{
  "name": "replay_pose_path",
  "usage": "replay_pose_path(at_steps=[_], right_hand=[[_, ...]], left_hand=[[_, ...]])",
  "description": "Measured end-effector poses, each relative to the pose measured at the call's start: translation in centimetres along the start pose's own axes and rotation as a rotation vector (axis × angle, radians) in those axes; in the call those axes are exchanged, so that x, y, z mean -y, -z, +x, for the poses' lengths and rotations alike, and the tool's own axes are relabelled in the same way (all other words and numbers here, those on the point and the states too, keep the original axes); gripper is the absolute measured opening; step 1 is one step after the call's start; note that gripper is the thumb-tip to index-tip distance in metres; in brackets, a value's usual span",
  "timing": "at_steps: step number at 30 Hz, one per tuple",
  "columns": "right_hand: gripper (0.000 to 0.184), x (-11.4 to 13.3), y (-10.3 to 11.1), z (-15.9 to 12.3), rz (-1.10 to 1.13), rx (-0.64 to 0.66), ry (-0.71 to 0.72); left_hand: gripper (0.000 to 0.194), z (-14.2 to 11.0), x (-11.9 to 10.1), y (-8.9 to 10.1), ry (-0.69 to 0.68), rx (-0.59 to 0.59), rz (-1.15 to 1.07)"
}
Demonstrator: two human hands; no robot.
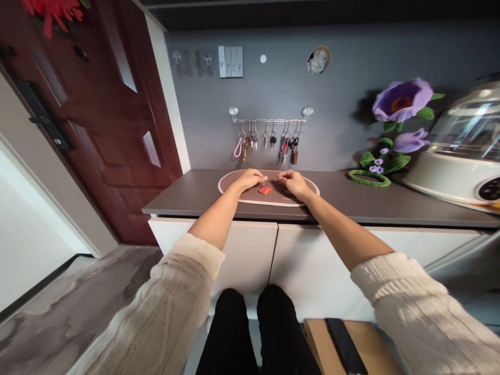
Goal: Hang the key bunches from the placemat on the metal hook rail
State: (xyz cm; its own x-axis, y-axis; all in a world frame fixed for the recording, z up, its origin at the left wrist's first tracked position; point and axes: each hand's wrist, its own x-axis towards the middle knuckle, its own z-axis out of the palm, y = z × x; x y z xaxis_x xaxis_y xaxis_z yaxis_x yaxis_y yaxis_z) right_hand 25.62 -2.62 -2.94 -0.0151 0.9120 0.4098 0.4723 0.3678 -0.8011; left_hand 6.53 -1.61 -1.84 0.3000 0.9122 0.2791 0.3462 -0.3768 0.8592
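Head view: My left hand (251, 179) and right hand (295, 184), fingertips drawn narrow, flank a red tag (265, 190). Whether they hold anything, I cannot tell.

Whatever the person's left hand (253, 179) and right hand (294, 183) may have between their fingertips, at the centre of the frame, is too small to tell. The glass-topped appliance (461, 151) runs off the right edge, and the red decoration (54, 13) is cut by the top edge, upper left. Handwriting on the switch panel (230, 61), upper middle, is too small to read.
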Motion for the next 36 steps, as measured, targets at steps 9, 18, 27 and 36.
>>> replay_pose_path(at_steps=[9, 18, 27, 36], right_hand=[[0.015, 0.8, -0.1, -0.5, 0.006, 0.050, -0.008], [0.013, 1.9, -0.1, -1.0, -0.026, 0.064, -0.015], [0.017, 1.2, -0.3, -0.3, 0.019, 0.083, 0.108], [0.024, 2.7, -0.4, -1.1, 0.047, 0.090, 0.203]], left_hand=[[0.023, 0.1, 0.2, 0.5, -0.042, 0.112, 0.127], [0.024, -0.2, -0.2, 0.3, -0.051, 0.107, 0.117], [0.027, 0.5, -0.1, 0.0, -0.182, 0.003, -0.006], [0.034, 0.9, -0.2, -0.3, -0.192, 0.028, -0.118]])
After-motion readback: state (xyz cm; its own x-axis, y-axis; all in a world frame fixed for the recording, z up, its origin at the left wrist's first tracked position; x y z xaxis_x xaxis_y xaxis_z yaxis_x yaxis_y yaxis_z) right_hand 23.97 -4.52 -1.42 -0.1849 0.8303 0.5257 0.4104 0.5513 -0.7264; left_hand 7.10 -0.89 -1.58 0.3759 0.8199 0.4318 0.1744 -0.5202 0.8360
